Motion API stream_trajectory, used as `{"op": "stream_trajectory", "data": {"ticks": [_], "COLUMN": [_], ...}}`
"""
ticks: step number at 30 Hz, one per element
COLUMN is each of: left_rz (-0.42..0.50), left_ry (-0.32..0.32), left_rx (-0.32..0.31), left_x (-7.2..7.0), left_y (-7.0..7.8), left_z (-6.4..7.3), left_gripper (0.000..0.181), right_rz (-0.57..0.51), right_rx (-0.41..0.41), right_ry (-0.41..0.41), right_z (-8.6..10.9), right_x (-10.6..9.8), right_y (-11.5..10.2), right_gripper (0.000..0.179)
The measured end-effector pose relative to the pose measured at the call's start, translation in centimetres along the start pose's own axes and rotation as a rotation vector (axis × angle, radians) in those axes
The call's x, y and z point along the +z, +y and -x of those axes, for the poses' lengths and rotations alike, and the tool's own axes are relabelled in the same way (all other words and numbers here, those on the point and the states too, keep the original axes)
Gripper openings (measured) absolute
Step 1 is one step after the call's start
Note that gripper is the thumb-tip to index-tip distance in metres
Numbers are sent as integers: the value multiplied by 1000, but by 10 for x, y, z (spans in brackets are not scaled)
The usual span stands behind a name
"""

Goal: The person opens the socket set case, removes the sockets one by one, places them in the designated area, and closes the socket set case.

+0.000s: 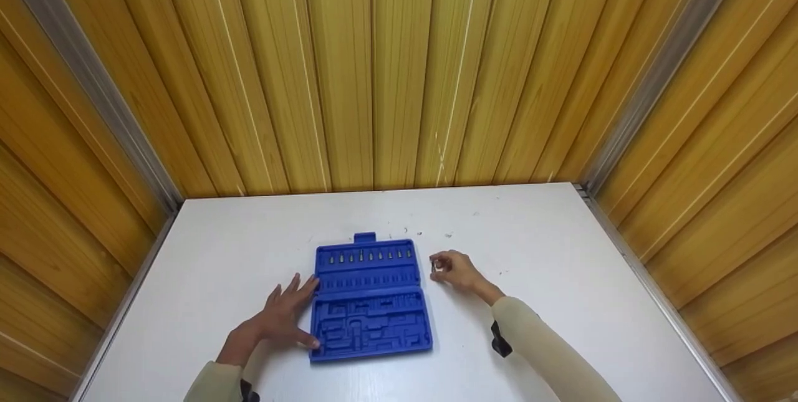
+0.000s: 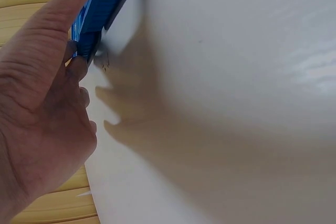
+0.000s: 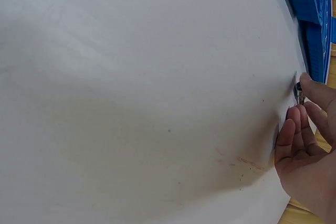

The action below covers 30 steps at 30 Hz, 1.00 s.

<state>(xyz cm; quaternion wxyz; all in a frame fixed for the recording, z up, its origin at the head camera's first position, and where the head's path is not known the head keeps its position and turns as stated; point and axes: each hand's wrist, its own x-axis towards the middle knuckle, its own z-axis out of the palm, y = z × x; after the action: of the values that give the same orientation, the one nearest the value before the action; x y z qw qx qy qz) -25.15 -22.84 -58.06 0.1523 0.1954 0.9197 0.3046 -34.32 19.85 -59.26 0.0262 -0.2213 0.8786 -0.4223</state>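
Observation:
An opened blue plastic tool case [image 1: 374, 274] lies flat on the white table in the head view. Along the far half of it runs a row of small metal bits [image 1: 370, 256]; the near half has moulded hollows. My left hand [image 1: 280, 316] rests against the case's left side with fingers spread, its thumb at the near left corner. To the right of the case, my right hand [image 1: 460, 272] pinches a small metal piece [image 3: 300, 94], dark at one end, between thumb and fingers. Its exact kind I cannot tell, since the fingertips cover part of it.
The white table [image 1: 530, 234] carries a few dark specks and scuffs [image 1: 419, 233] beyond the case. Wood-patterned panels [image 1: 399, 78] rise at the back and both sides, with metal posts in the corners. The case's latch tab [image 1: 365, 237] points toward the back.

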Motion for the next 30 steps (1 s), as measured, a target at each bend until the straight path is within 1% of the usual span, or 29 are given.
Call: {"op": "stream_trajectory", "data": {"ticks": [4, 7, 11, 15, 19, 22, 26, 30], "left_rz": [5, 9, 11, 11, 12, 18, 24, 16], "left_ry": [2, 5, 5, 7, 2, -5, -4, -3], "left_rx": [15, 26, 29, 30, 24, 7, -17, -20], "left_x": [-1, -2, -3, -3, -2, -1, 0, 0], "left_y": [0, -2, -4, -5, -3, -2, -1, -2], "left_z": [1, 1, 0, 0, 0, 0, 0, 0], "left_gripper": [134, 133, 133, 133, 133, 134, 135, 135], "right_rz": [-5, -21, -39, -44, -57, -50, -39, -66], "right_rx": [-37, -44, -34, -54, -86, -105, -114, -97], "right_ry": [-29, -50, -71, -87, -118, -136, -151, -173], "right_z": [-2, -5, -11, -20, -30, -38, -51, -63], "right_x": [-6, -11, -15, -13, -5, 3, 18, 37], "right_y": [-1, -5, -14, -26, -39, -49, -63, -77], "right_gripper": [37, 37, 36, 37, 39, 40, 39, 38]}}
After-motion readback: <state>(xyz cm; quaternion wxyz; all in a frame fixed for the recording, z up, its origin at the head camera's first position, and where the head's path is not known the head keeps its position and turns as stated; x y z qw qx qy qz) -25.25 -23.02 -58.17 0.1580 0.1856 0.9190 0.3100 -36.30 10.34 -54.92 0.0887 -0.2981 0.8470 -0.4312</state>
